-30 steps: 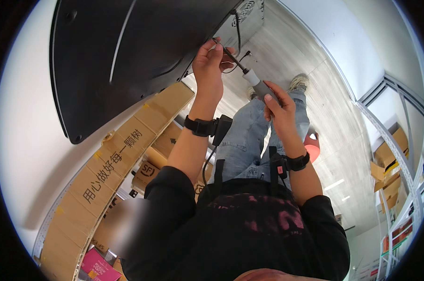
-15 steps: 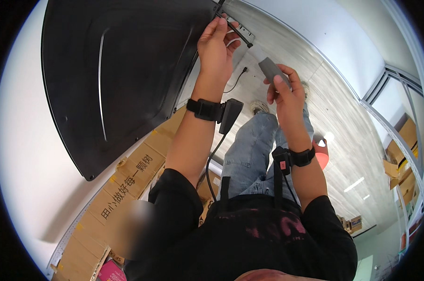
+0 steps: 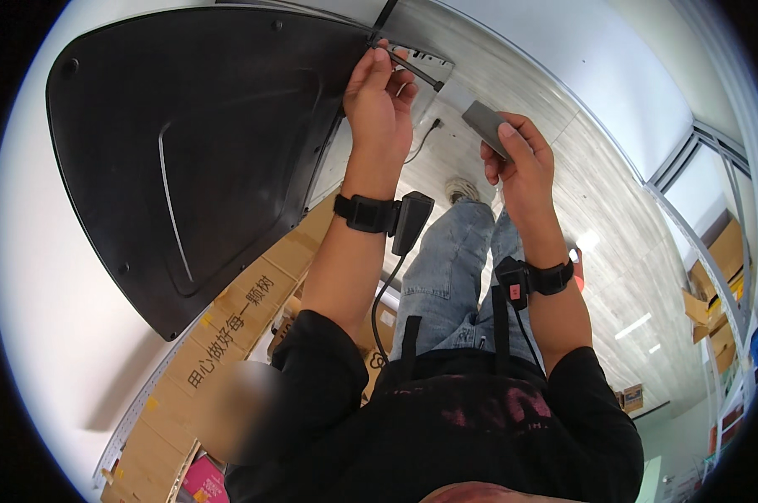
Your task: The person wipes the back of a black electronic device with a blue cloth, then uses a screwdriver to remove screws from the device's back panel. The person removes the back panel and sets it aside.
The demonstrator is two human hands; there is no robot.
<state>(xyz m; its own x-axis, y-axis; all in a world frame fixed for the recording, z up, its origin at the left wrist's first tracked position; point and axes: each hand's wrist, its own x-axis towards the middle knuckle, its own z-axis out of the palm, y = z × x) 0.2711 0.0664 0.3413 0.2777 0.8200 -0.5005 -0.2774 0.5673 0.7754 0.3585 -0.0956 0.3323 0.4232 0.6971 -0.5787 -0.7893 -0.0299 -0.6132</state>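
Two hands: one left hand point(image 3: 380, 105), one right hand point(image 3: 521, 149). One dark rod point(image 3: 421, 75) in the left, one grey handle point(image 3: 486, 126) in the right. Two wristbands point(image 3: 366, 214), one below each hand, with two small black boxes point(image 3: 412, 221) and two thin cables point(image 3: 379, 293) to match. One big black panel point(image 3: 219, 168) left of the left hand; one long piece of cardboard point(image 3: 291, 256) below that hand, to its left. One plug point(image 3: 437, 124) on the floor between both hands. Below them, two trouser legs point(image 3: 446, 251), two black sleeves point(image 3: 320, 352), one plainly visible shoe point(image 3: 461, 189).
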